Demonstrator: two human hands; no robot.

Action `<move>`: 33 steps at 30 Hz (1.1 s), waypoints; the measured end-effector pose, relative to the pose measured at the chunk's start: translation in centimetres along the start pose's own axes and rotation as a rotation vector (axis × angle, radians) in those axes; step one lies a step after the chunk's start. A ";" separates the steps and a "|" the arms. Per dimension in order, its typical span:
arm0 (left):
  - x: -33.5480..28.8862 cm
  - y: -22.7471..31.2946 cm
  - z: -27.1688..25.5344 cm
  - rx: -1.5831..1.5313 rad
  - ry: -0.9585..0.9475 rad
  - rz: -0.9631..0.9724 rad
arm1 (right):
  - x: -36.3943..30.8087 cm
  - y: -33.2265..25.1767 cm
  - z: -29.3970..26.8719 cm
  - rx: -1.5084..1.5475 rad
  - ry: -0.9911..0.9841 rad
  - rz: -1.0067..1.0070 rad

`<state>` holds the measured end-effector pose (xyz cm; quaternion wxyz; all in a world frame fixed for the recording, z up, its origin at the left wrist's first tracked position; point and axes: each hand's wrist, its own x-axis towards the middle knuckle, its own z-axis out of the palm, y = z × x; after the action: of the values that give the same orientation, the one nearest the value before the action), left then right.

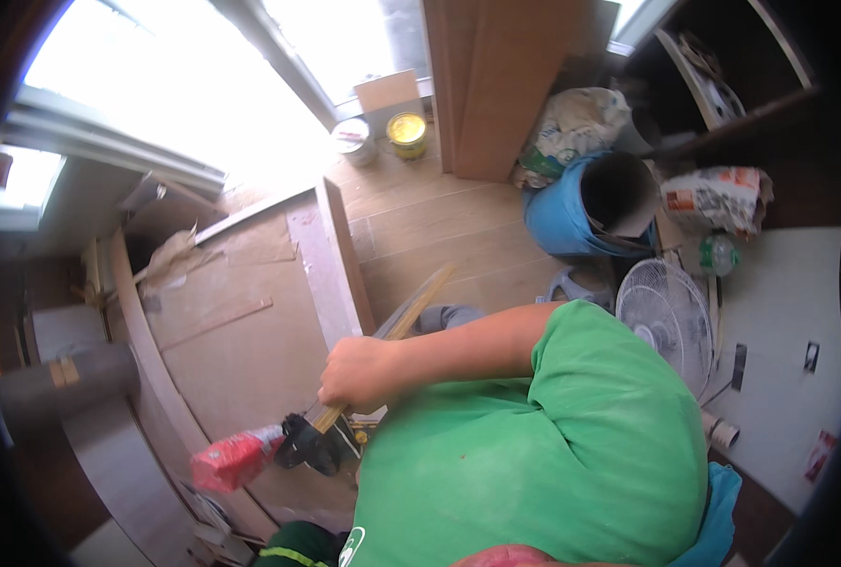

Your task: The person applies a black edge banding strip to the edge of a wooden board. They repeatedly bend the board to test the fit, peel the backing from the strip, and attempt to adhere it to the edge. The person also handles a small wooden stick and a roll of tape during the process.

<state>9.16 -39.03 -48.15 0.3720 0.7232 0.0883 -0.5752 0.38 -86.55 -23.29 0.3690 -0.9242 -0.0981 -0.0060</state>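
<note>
Right hand (pixel 356 373) clenched around a wooden strip (pixel 416 309), held slantwise beside the green shirt (pixel 534 454). Left hand out of sight; can't tell its fingers. Strip's lower end overlaps the black part of a red-and-black object (pixel 236 460); contact unclear. Board (pixel 226 369) with a raised edge (pixel 342 248) hems in the left. Bare floor (pixel 458 217) opens past the strip's upper tip. Fan (pixel 664 317) and blue bin (pixel 554 222) crowd the right. Farther: white bucket (pixel 352 142), yellow tub (pixel 407 135), side by side near the window.
</note>
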 end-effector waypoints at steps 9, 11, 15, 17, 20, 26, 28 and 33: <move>4.5 12.0 -1.2 0.155 -0.324 0.175 | -4.3 0.3 -0.5 -0.026 0.173 0.139; 5.6 15.2 -0.9 0.059 -0.653 0.354 | -5.3 0.5 -1.1 -0.018 0.196 0.194; 0.5 20.8 5.2 0.032 -0.277 -0.015 | -6.8 0.9 -1.4 0.000 0.224 0.243; -2.6 22.6 8.1 -0.054 -0.225 -0.071 | -6.9 1.2 -2.0 -0.005 0.212 0.256; -9.7 25.9 10.0 -0.119 -0.341 0.045 | -6.6 1.5 -3.3 -0.003 0.168 0.284; -14.6 26.4 8.7 -0.465 -0.384 0.566 | -3.2 3.2 -4.5 -0.011 0.083 0.207; -15.4 26.0 8.7 -0.318 -0.043 0.730 | -1.5 3.5 -4.2 -0.050 0.079 0.148; -16.3 21.3 11.0 -0.324 0.334 0.607 | 3.0 3.6 -4.1 -0.080 0.009 -0.070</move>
<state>7.27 -56.22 -24.87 0.6156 0.7319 0.0193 -0.2916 4.24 -91.40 -22.52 0.3317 -0.9342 -0.1286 -0.0269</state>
